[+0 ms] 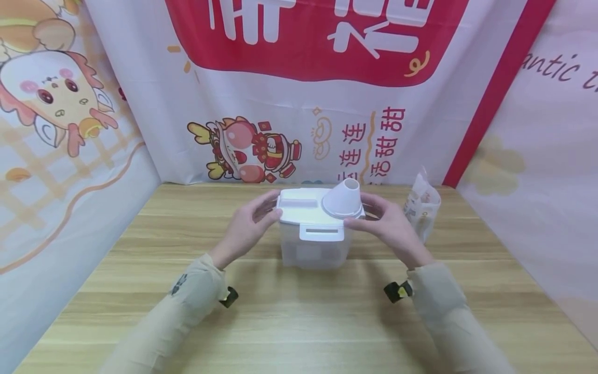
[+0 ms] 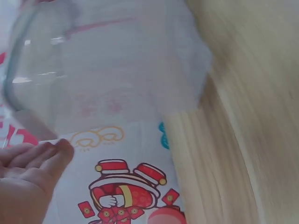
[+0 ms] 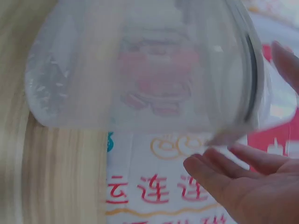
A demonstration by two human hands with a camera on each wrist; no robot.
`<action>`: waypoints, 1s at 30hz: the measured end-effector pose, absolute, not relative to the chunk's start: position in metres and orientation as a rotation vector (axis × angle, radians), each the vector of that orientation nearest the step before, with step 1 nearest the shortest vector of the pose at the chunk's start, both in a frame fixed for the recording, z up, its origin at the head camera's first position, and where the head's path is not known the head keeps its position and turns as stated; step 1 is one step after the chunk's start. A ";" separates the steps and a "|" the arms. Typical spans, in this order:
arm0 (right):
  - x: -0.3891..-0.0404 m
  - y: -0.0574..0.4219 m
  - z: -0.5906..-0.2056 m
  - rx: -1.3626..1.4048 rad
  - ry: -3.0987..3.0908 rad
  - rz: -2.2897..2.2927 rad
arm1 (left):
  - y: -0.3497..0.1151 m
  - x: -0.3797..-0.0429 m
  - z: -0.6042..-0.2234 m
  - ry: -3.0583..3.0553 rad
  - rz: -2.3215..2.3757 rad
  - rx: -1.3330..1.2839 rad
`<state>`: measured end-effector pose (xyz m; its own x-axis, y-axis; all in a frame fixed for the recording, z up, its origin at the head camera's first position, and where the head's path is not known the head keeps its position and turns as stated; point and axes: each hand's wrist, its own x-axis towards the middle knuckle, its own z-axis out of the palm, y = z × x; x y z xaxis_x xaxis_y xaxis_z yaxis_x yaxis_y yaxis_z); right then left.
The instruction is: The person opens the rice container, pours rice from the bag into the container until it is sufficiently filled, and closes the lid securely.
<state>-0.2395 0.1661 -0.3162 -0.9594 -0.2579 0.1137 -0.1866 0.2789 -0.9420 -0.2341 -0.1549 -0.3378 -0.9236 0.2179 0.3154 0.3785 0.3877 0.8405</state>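
Observation:
A translucent plastic storage container (image 1: 313,254) stands on the table, its white lid (image 1: 299,213) topped by a cone-shaped cap (image 1: 343,198) toward the right. A white slotted latch (image 1: 321,231) hangs over its front. My left hand (image 1: 249,223) holds the lid's left end, thumb at the front corner and fingers toward the back. At the right end my right hand (image 1: 388,223) holds the lid likewise, thumb near the latch. Both wrist views show the clear container wall, with fingertips (image 2: 63,147) of the left hand and fingertips (image 3: 194,163) of the right close to the lid edge.
A white printed plastic bag (image 1: 422,208) stands at the back right, behind the right hand. The wood-grain table (image 1: 308,322) reaches back to a printed cloth (image 1: 280,93). More printed cloth lines the left and right sides.

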 end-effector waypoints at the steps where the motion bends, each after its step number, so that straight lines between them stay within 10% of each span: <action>1: -0.239 0.170 -0.318 -0.436 2.421 -1.843 | -0.155 -0.233 -0.335 -2.473 -1.636 -0.497; 30: -0.236 0.166 -0.344 -0.423 2.304 -2.147 | -0.150 -0.217 -0.317 -2.205 -2.381 -0.114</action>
